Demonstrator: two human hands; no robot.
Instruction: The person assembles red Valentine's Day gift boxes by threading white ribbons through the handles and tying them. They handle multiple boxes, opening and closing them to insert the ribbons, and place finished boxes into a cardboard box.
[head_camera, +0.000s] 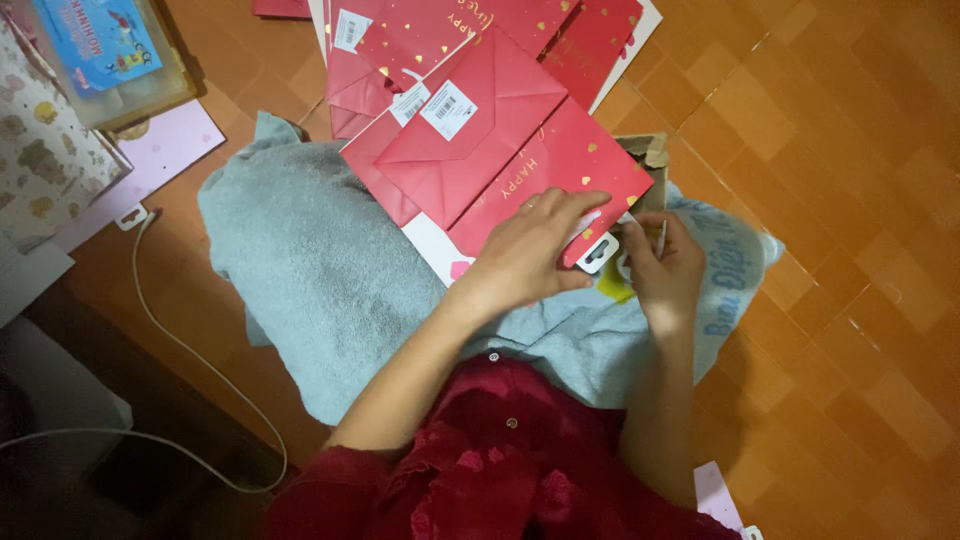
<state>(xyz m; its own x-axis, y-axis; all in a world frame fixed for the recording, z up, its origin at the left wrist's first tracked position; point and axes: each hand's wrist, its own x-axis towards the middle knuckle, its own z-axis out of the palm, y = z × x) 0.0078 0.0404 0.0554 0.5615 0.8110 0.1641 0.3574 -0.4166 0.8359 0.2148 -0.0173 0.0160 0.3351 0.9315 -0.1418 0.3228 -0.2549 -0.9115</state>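
My left hand (530, 248) rests on the lower corner of a red paper gift bag with gold hearts (560, 165), fingers pinching its edge beside a white hang tab (598, 254). My right hand (662, 268) is close to the right of it, fingers curled on a small white piece at the bag's corner. A red envelope (480, 120) with a white barcode sticker lies on top of the bag. Both lie over a grey towel (310, 260) across my lap.
More red bags (560, 35) are stacked at the top on white sheets. A cardboard box corner (650, 155) shows behind the bag. A clear box with a blue card (100, 50), patterned paper (40, 150) and a white cable (170, 330) sit on the orange tiled floor at left.
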